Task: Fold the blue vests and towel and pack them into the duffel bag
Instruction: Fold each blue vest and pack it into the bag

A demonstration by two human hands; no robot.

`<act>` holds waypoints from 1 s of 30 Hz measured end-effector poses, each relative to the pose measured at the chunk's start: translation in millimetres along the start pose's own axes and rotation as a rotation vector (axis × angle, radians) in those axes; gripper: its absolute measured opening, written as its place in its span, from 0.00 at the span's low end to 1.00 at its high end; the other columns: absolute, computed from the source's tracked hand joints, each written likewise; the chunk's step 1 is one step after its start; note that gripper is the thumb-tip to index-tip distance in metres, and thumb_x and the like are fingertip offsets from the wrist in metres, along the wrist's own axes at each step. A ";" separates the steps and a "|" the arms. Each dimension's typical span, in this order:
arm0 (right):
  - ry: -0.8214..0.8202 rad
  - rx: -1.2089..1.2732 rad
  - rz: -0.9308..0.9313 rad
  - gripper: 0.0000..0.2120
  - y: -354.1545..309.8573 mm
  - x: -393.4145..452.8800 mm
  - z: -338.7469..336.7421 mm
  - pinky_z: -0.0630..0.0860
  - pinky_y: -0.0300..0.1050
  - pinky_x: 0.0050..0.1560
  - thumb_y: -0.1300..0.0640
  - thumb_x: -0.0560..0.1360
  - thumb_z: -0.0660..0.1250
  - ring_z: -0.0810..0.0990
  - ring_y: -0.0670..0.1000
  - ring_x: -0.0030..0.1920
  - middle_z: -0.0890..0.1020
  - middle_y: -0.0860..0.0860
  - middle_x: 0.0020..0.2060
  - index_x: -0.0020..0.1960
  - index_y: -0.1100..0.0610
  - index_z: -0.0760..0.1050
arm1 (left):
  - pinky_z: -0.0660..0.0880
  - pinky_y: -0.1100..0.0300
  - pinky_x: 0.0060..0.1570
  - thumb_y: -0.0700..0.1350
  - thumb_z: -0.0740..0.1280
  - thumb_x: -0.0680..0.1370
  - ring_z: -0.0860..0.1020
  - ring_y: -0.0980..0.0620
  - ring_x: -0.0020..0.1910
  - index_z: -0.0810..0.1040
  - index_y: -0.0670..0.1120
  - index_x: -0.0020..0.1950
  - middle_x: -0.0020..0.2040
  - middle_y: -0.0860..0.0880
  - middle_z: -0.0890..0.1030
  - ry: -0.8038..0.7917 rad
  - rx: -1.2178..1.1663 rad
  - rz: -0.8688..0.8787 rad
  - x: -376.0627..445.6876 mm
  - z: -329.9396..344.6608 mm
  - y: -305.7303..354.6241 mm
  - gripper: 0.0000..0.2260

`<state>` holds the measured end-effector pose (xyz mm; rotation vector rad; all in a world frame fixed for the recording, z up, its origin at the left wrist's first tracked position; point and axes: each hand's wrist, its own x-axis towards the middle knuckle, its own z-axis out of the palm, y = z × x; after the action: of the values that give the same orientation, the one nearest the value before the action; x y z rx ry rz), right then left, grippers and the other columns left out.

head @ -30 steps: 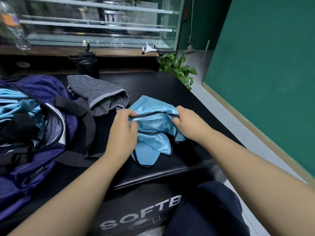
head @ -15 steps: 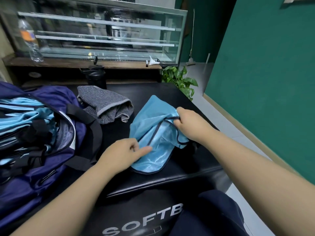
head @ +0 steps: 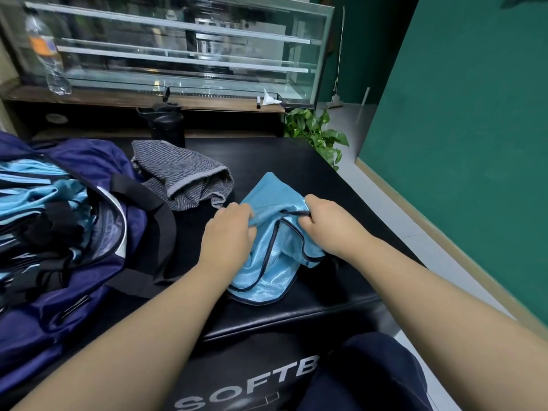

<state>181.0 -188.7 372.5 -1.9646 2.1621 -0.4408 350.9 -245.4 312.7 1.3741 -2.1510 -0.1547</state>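
Risen from the vest's (head: 267, 262) lower hem, left hand (head: 228, 235) is now pinching its upper edge; right hand (head: 329, 226) is gripping the dark trim opposite, cloth sagging between both grips onto the table (head: 296, 161).

The vest (head: 268, 256) I hold is shiny light blue with thin dark navy piping along its edges. The towel (head: 181, 179) far left of it is grey with fine darker stripes and a plain pale grey border. The duffel bag (head: 89, 238) on the left is deep purple-blue with black straps and a white curved trim at its opening; light blue cloth and black pieces show inside. The table (head: 311, 179) is black, with white letters on its near face. The wall (head: 462, 129) on the right is dark green. The plant (head: 317, 134) has bright green leaves. The far bottle (head: 49, 57) is clear with an orange label.
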 end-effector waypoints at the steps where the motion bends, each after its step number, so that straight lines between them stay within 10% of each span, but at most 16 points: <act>1: 0.004 0.008 0.010 0.10 1.3 0.3 0.5 0.63 0.48 0.33 0.58 0.78 0.56 0.67 0.53 0.34 0.71 0.52 0.34 0.39 0.56 0.59 | 0.69 0.54 0.47 0.41 0.61 0.77 0.73 0.47 0.47 0.73 0.45 0.51 0.47 0.49 0.75 0.008 -0.093 -0.011 0.5 -3.7 0.3 0.04; 5: 0.025 0.023 0.029 0.08 5.0 2.1 4.1 0.65 0.48 0.34 0.57 0.78 0.56 0.69 0.54 0.36 0.73 0.53 0.36 0.41 0.57 0.62 | 0.71 0.49 0.42 0.38 0.57 0.79 0.75 0.47 0.40 0.69 0.47 0.57 0.43 0.47 0.78 -0.056 -0.327 -0.037 -8.9 -14.7 -5.9 0.09; 14: -0.008 -0.028 -0.018 0.10 -3.7 -3.3 14.1 0.65 0.48 0.35 0.56 0.78 0.56 0.71 0.55 0.37 0.72 0.52 0.35 0.39 0.56 0.60 | 0.60 0.56 0.50 0.47 0.63 0.71 0.65 0.50 0.50 0.68 0.49 0.44 0.45 0.54 0.66 -0.403 0.232 0.017 -37.2 -16.9 -21.8 0.06; 19: -0.016 -0.040 -0.017 0.13 -7.1 -6.4 14.3 0.64 0.48 0.34 0.57 0.78 0.57 0.70 0.55 0.37 0.70 0.50 0.34 0.36 0.54 0.57 | 0.63 0.55 0.54 0.59 0.68 0.72 0.67 0.50 0.55 0.66 0.49 0.58 0.54 0.54 0.68 -0.170 -0.065 -0.047 -37.2 0.6 15.8 0.22; 30: -0.033 -0.113 -0.055 0.14 -11.0 -12.8 9.6 0.60 0.47 0.31 0.55 0.78 0.56 0.67 0.53 0.34 0.67 0.48 0.33 0.36 0.53 0.56 | 0.67 0.52 0.37 0.38 0.64 0.72 0.69 0.48 0.42 0.69 0.46 0.44 0.45 0.50 0.70 0.081 -0.154 0.048 -16.6 -8.3 30.7 0.06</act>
<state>195.9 -177.8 366.4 -2.0796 2.1614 -0.2978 335.9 -215.1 324.9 1.2202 -2.0573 -0.2371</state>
